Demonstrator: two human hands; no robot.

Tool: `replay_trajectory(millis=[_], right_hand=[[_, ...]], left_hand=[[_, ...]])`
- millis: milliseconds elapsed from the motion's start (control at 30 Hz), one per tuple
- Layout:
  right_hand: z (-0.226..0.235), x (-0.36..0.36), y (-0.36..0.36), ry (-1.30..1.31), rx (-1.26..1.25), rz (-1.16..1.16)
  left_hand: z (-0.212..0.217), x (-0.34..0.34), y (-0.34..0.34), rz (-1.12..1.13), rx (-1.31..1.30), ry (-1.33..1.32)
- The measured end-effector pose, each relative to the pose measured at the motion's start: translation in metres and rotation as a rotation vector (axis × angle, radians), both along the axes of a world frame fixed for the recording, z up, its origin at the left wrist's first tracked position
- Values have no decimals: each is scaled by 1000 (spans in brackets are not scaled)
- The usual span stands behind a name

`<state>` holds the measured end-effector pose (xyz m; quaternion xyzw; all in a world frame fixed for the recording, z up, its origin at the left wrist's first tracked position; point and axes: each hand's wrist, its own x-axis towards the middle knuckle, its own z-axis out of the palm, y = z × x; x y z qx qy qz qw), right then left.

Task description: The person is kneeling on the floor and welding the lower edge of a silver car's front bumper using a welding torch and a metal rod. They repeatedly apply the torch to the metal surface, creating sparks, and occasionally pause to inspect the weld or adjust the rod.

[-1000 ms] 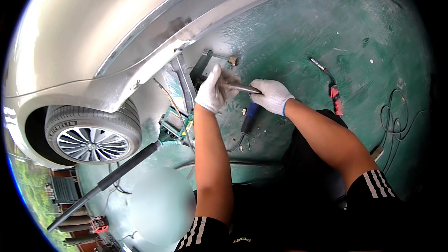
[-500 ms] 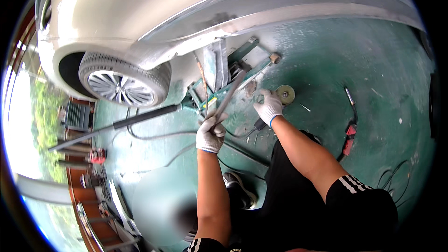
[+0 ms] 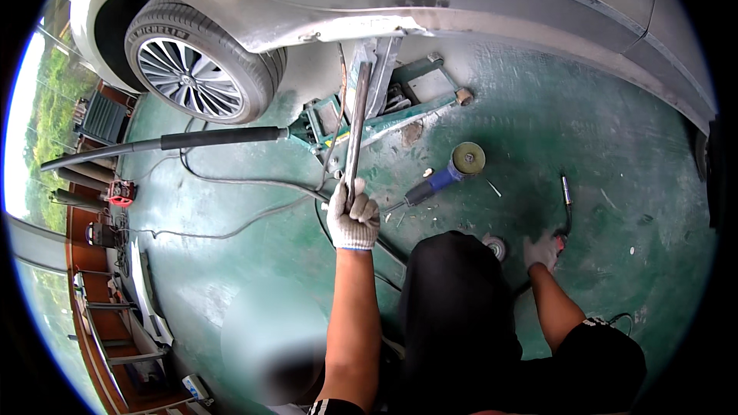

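Right hand (image 3: 543, 252) shifts from the angle grinder (image 3: 443, 178) to the torch (image 3: 566, 190) as the metal bar (image 3: 357, 131) turns upward

On my feed, the bar stands nearly upright in the view, its far end in front of the floor jack (image 3: 419, 111); half a second ago it slanted rightward. Long, slim and straight, it is silver-grey, with a bright streak of shine along the lower length and a duller tone toward the tip. My left hand (image 3: 354, 220), in a pale knitted glove, is wrapped around the near end. My right, also gloved, is down at the torch's red handle; I cannot tell whether its fingers have closed. The torch lies on the green floor (image 3: 569, 123), silver nozzle pointing away from me. A black-clad knee (image 3: 457, 277) rises between the hands, a round grey disc (image 3: 496, 247) just beside it. Farther out, the blue grinder shows its yellowish wheel. Beyond the bar, a silvery car (image 3: 507, 8) bears a dark smudge above its sill, with a many-spoked road wheel (image 3: 188, 81) at left.
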<state>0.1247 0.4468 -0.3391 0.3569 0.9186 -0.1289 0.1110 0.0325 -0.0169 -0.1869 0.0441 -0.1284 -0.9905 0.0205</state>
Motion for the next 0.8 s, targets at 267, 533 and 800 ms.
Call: replay_trajectory(millis=[267,533,800], right_hand=[[-40,47,54,-69,120,-422],[-46,90,150,-40,-109,-539],[87,92,74,-73,-595,-532]], left_hand=[[0,-58,40,6,133,4],[-15,-76,50,52,281,-1],[-9,-72,46,54,262,-63]])
